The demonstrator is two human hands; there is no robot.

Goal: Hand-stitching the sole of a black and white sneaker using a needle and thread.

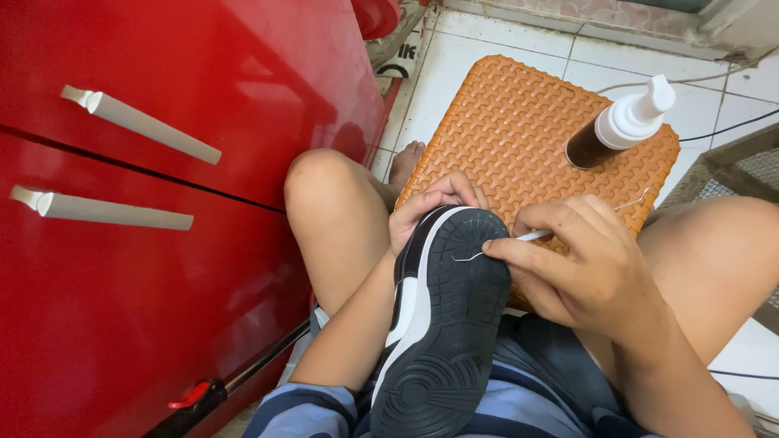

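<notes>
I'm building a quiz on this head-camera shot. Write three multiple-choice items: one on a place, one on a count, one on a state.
1. Where does the brown bottle stand?
A. on the orange textured stool
B. on the white tiled floor
C. on the person's knee

2. How many pale handles show on the red cabinet?
A. one
B. two
C. four

3. How is the shoe held?
A. upright, sole on the floor
B. sole turned up toward the camera
C. hanging by its laces

Answers:
1. A, since the bottle's base sits on the stool's far right corner.
2. B, an upper handle and a lower handle.
3. B, the dark tread faces up, the left hand gripping the toe while the right hand presses a thin hooked tool to it.
</notes>
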